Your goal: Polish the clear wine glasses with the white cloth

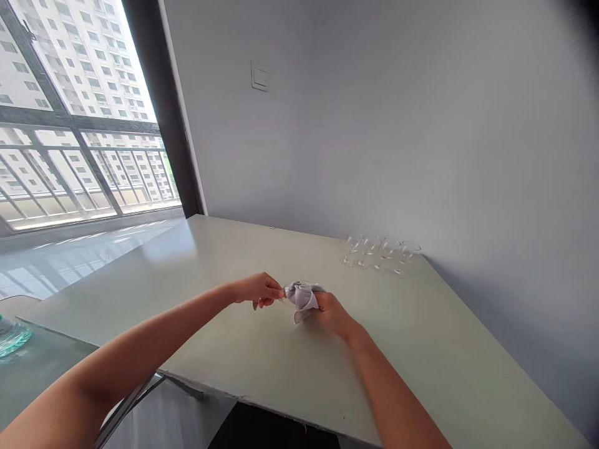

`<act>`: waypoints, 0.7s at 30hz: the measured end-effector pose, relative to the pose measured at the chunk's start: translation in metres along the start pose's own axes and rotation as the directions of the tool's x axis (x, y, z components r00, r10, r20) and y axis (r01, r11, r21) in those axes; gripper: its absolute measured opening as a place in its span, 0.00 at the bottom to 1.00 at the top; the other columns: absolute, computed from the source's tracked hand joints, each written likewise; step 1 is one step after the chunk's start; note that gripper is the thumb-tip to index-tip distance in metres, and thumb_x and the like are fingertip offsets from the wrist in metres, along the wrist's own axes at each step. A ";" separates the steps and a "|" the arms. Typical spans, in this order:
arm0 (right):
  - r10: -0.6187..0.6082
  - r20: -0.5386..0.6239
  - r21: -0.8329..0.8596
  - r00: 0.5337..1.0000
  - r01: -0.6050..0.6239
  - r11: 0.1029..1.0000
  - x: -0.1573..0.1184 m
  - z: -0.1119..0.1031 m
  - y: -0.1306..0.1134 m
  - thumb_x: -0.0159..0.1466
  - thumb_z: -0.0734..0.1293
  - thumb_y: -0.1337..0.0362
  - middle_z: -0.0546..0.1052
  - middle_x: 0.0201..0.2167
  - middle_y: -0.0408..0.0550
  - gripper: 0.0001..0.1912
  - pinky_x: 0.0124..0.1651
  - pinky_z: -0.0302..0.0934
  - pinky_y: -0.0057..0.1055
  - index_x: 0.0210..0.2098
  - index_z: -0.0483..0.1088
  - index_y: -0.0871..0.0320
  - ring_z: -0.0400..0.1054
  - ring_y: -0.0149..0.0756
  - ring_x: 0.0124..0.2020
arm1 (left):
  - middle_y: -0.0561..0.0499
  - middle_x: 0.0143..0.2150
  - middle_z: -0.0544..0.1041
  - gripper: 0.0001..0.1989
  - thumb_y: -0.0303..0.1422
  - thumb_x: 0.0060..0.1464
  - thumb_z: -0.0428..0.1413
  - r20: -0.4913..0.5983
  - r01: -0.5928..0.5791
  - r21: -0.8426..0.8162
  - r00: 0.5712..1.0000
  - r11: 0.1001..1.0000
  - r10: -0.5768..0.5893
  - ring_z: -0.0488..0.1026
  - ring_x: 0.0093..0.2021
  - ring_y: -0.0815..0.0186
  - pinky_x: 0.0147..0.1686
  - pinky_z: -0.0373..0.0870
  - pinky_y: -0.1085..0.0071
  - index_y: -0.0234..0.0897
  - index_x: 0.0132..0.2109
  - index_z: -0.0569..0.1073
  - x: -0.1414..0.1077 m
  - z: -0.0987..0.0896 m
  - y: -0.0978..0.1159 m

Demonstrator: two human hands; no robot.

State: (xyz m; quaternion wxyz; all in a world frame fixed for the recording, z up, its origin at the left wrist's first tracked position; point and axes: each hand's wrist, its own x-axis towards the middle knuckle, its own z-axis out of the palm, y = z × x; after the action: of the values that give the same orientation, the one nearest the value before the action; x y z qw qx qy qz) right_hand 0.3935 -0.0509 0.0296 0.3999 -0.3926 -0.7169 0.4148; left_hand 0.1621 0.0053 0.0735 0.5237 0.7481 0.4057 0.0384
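Note:
Over the middle of the pale table, my left hand pinches the stem of a small clear glass, whose foot shows below my fingers. The bowl of this glass points right, toward a light grey cloth. My right hand is closed on the cloth, which bunches against the glass and covers part of it. My right fingertips are hidden by the folds. The glass lies sideways between both hands.
Several clear stemmed glasses stand in rows at the back right of the table, near the grey wall. A transparent greenish object rests on a lower glass surface at the left edge. Windows are at the upper left.

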 end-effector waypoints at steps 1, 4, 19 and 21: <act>-0.023 -0.015 -0.050 1.000 0.023 0.999 0.001 -0.005 0.003 0.53 0.63 0.68 0.74 0.27 0.42 0.06 0.42 0.59 0.34 0.24 0.73 0.56 0.66 0.37 0.34 | 0.55 0.22 0.65 0.23 0.51 0.43 0.54 -0.024 0.015 -0.038 1.000 0.999 -0.016 0.61 0.21 0.73 0.21 0.59 0.76 0.35 0.37 0.73 0.002 0.001 -0.002; -0.056 -0.135 -0.141 0.989 0.037 0.989 0.003 -0.019 0.016 0.52 0.62 0.68 0.75 0.30 0.42 0.09 0.42 0.59 0.36 0.29 0.74 0.55 0.66 0.40 0.38 | 0.54 0.22 0.66 0.24 0.51 0.43 0.54 -0.159 0.023 -0.055 0.987 0.998 -0.031 0.61 0.21 0.74 0.19 0.57 0.77 0.35 0.38 0.73 0.009 0.004 -0.009; -0.309 -0.181 -0.570 0.934 0.157 0.807 0.001 0.017 -0.020 0.64 0.56 0.59 0.66 0.54 0.47 0.18 0.55 0.48 0.42 0.53 0.64 0.48 0.59 0.44 0.53 | 0.51 0.22 0.70 0.09 0.27 0.51 0.46 -0.330 -0.023 0.839 0.771 0.543 0.544 0.65 0.23 0.68 0.24 0.55 0.72 0.35 0.28 0.69 0.010 0.048 0.003; -0.223 -0.287 -0.408 0.932 0.091 0.908 0.004 0.008 -0.016 0.62 0.58 0.58 0.70 0.48 0.47 0.15 0.52 0.51 0.39 0.46 0.70 0.50 0.61 0.42 0.50 | 0.50 0.24 0.71 0.09 0.30 0.55 0.45 -0.273 -0.069 0.879 0.739 0.473 0.616 0.67 0.25 0.67 0.27 0.57 0.72 0.36 0.33 0.70 0.010 0.053 0.002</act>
State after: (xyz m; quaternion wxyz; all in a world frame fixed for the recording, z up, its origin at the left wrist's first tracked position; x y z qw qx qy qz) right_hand 0.3806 -0.0553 0.0425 0.4599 -0.4674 -0.7379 0.1596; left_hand 0.1958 -0.0282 0.0479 -0.0542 0.9233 0.3396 0.1713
